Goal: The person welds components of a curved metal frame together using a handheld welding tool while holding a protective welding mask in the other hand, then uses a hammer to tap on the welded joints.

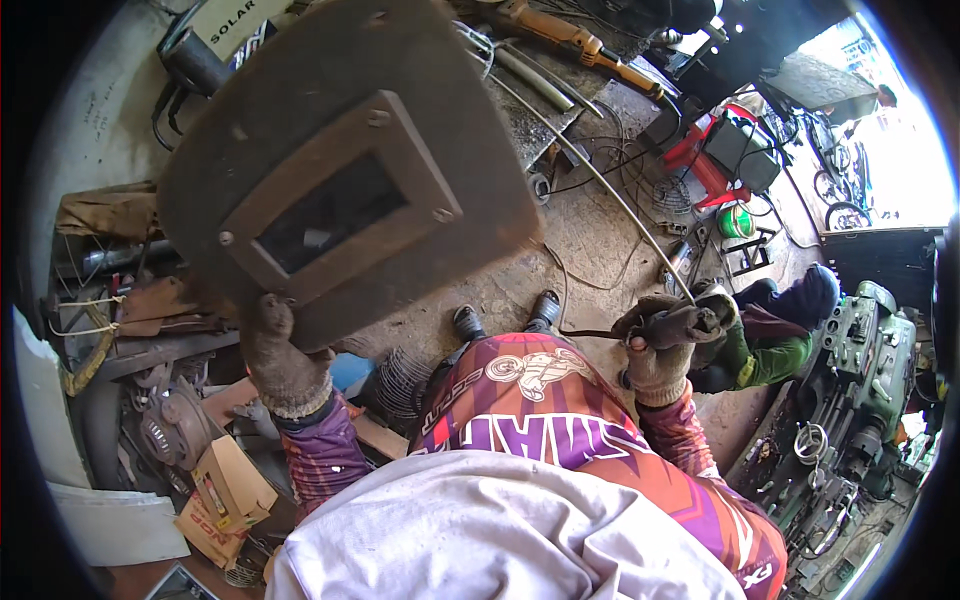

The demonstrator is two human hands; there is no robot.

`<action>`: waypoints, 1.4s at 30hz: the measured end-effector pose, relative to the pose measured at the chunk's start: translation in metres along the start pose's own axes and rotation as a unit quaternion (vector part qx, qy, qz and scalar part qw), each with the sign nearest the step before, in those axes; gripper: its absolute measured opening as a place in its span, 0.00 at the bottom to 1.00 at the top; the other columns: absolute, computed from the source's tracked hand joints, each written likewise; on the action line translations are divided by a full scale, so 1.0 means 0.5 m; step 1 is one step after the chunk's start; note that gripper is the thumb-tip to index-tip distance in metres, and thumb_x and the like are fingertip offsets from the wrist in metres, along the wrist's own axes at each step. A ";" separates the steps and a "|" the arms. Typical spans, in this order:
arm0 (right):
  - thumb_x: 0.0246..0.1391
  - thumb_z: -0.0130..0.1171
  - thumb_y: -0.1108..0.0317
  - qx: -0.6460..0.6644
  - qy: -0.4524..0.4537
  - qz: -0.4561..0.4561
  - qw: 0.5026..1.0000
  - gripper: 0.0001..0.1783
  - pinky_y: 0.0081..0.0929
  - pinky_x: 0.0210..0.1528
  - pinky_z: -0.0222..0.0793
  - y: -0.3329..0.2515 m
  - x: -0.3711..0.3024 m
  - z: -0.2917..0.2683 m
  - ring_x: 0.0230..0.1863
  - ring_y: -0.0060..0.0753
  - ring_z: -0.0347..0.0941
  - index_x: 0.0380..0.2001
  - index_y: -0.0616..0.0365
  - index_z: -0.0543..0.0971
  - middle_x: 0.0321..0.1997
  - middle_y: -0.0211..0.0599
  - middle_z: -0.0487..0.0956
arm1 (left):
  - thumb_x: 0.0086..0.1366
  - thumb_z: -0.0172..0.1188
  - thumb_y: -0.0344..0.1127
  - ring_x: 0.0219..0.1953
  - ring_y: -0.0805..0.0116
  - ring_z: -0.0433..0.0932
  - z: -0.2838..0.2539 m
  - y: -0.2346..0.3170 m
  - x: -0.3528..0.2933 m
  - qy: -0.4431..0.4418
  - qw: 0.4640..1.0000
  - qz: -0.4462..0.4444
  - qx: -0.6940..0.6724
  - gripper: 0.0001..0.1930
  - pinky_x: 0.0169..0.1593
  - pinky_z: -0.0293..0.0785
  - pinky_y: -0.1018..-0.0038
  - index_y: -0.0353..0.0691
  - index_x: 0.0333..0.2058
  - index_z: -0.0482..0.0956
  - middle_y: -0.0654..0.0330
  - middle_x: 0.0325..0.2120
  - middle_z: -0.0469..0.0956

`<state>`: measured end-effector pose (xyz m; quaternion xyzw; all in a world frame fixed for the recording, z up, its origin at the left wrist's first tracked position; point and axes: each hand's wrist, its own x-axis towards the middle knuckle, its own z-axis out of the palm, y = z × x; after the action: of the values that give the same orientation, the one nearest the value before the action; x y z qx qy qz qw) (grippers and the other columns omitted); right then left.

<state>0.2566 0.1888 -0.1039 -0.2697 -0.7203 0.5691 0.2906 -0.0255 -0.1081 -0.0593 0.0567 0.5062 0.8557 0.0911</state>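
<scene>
My gloved left hand [288, 362] is closed on the lower edge of a dark hand-held welding shield [430, 130]. The shield is raised and tilted, with a dark rectangular window [330, 212] in a screwed-on frame. It hides much of the bench behind it. My gloved right hand [660, 365] grips a worn welding electrode holder [682, 326]. A long thin rod [600, 180] runs from the holder up toward the bench, passing over the floor. The fingers of the left hand are partly hidden by the shield.
At the right a person in a green sleeve [775, 358] crouches close to my right hand, near a green lathe-like machine [870, 370]. A red plastic stool [700, 160] bears a boxy machine. Cables [620, 165] trail over the floor. A cardboard box [232, 485] stands lower left.
</scene>
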 end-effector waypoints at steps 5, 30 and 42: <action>0.44 0.71 0.56 -0.002 0.003 -0.013 1.000 0.29 0.23 0.36 0.71 -0.004 0.012 0.004 0.34 0.27 0.76 0.43 0.65 0.72 0.34 0.33 0.77 | 0.48 0.68 0.47 0.36 0.59 0.79 0.000 0.021 0.022 0.144 0.982 -0.002 0.119 0.36 0.35 0.79 0.66 0.37 0.54 0.68 0.56 0.41 0.74; 0.52 0.60 0.42 0.165 0.040 0.063 0.983 0.33 0.24 0.21 0.67 -0.015 0.062 0.004 0.20 0.26 0.69 0.47 0.59 0.67 0.25 0.34 0.72 | 0.55 0.66 0.28 0.27 0.66 0.82 0.215 0.018 0.002 -0.174 0.945 0.053 0.271 0.16 0.31 0.81 0.76 0.30 0.42 0.75 0.53 0.29 0.81; 0.45 0.65 0.39 0.085 0.011 0.009 0.996 0.40 0.25 0.26 0.68 -0.016 0.045 -0.001 0.24 0.28 0.73 0.46 0.64 0.67 0.24 0.37 0.74 | 0.59 0.61 0.51 0.34 0.62 0.80 0.115 0.102 0.085 -0.018 0.995 0.046 0.087 0.30 0.30 0.82 0.67 0.36 0.53 0.68 0.50 0.40 0.77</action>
<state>0.2411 0.2039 -0.0936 -0.2569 -0.6634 0.6280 0.3153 -0.0612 -0.0740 0.0132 0.1027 0.5736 0.8108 0.0551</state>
